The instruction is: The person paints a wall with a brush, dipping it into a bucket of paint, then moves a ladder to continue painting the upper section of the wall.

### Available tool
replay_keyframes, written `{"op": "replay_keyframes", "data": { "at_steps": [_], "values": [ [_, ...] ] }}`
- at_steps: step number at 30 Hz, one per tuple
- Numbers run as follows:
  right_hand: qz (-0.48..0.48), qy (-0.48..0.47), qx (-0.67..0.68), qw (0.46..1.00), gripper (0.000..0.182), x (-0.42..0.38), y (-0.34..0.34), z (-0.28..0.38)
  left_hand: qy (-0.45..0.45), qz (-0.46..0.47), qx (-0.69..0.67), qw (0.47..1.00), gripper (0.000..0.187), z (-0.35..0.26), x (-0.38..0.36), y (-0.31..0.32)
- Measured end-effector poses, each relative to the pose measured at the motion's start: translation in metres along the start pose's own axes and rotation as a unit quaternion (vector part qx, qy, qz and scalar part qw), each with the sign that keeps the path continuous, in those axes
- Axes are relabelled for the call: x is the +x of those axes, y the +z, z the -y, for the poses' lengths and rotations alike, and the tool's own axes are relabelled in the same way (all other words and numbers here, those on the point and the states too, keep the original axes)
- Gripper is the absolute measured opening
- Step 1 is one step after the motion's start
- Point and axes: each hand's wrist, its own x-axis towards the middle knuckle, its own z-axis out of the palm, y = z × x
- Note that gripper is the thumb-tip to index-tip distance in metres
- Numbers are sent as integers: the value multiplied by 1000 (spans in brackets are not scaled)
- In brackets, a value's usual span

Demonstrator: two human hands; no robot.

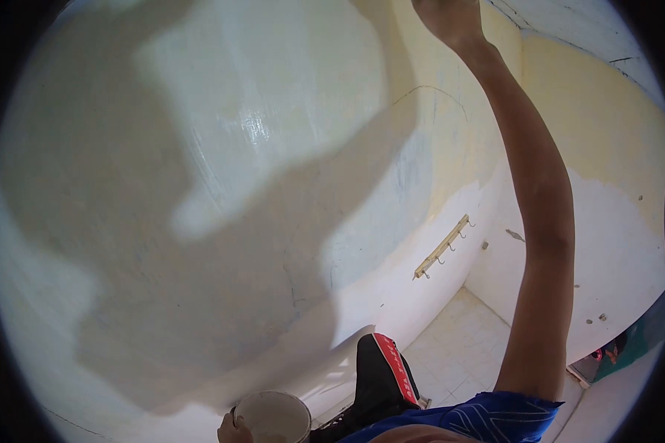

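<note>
At the bottom edge, my left hand [235,430] is closed on the side of a small white pail [303,423], whose round open mouth faces up. What the pail holds is hard to make out. My right arm reaches far up, and my right hand [449,21] is at the top edge near the wall. Its fingers lie outside the view, so anything in them is hidden. The wall [273,133] in front has a wet, shiny pale patch, with yellowish areas to the right and strong shadows across it.
A wooden rack with several hooks [442,247] is fixed to the wall at the right. Below lie a tiled floor [458,343] and a black thing with a red lettered band [380,376]. The ceiling [591,29] shows at the top right, a green cloth [639,340] at the far right.
</note>
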Motion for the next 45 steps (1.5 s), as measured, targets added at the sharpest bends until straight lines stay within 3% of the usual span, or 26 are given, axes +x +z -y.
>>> {"op": "replay_keyframes", "data": {
  "at_steps": [2, 4, 5, 8, 9, 13, 16, 18, 20, 21, 23, 26, 27, 28, 29, 30, 32, 33, 34, 36, 38, 39, 40, 41, 43, 45],
  "values": [
    [16, 47, 65, 997, 17, -14, 5, -2, 16, -12, -1, 1000, 36, 2, 0, 2],
    [87, 165, -63, 981, 20, -54, 7, 21, 32, -22, -1, 999, 36, 3, -4, -1],
    [135, 262, -29, 955, 21, -71, -1, 42, 13, -13, -15, 1000, 35, 0, -5, -5],
    [117, 97, 72, 986, 21, -136, -15, 56, -12, -3, -43, 999, 36, 1, -9, -6],
    [143, 179, 149, 962, 18, -146, -24, 70, -17, -4, -53, 998, 37, 3, -9, -8],
    [251, 263, 188, 912, 17, -141, -51, 77, -10, -5, -58, 998, 37, 5, -8, -10],
    [240, -27, -61, 969, 19, -112, -43, 30, -18, 6, -72, 997, 37, 4, -9, -9],
    [214, 14, -69, 974, 19, -90, -25, 16, -42, 3, -45, 998, 37, 5, -10, -8],
    [190, 179, -29, 965, 10, -51, -20, 16, -31, 1, -46, 998, 38, 7, -11, -8],
    [190, 179, -28, 965, 10, -42, -17, 8, -20, -1, -49, 999, 38, 8, -11, -7],
    [35, 112, -64, 991, 9, -33, -9, -2, -25, -2, -53, 998, 38, 7, -12, -7],
    [15, 110, -86, 990, 10, -31, -10, 19, -30, -12, -58, 998, 39, 5, -16, -10],
    [31, 117, -17, 993, 11, -40, -9, 33, -28, -19, -59, 998, 39, 2, -18, -13],
    [57, 45, -194, 978, 22, -89, 5, 30, -29, -19, -58, 998, 39, -1, -19, -15],
    [159, 238, -42, 957, 26, -91, -3, 71, -41, -11, -55, 998, 39, -4, -21, -18],
    [99, 68, -32, 992, 26, -122, -1, 87, -53, -4, -52, 997, 39, -6, -20, -20],
    [132, 84, 24, 987, 31, -165, -16, 122, -40, -6, -57, 998, 40, -3, -19, -19],
    [173, 202, 125, 956, 30, -182, -27, 142, -28, -8, -61, 998, 40, -1, -18, -18],
    [202, 84, 105, 970, 30, -198, -36, 148, -28, -8, -63, 998, 40, 3, -18, -18],
    [249, 82, 151, 953, 31, -203, -47, 154, -34, -5, -52, 998, 40, 7, -15, -16],
    [254, -21, 214, 943, 34, -197, -45, 142, -26, -7, -41, 999, 40, 11, -9, -12],
    [174, -21, 265, 948, 36, -199, -28, 126, -18, -10, -27, 999, 40, 13, -10, -11],
    [184, -75, 157, 967, 41, -171, -30, 111, -20, -8, -26, 999, 40, 9, -11, -13],
    [237, -82, 43, 967, 41, -152, -27, 100, -23, -3, -34, 999, 40, 1, -12, -18],
    [226, 23, 88, 970, 23, -112, -17, 82, -29, 3, -42, 999, 40, 0, -16, -19],
    [187, 95, 67, 975, 26, -82, -14, 79, -17, 0, -36, 999, 40, 6, -15, -15]
  ]
}}
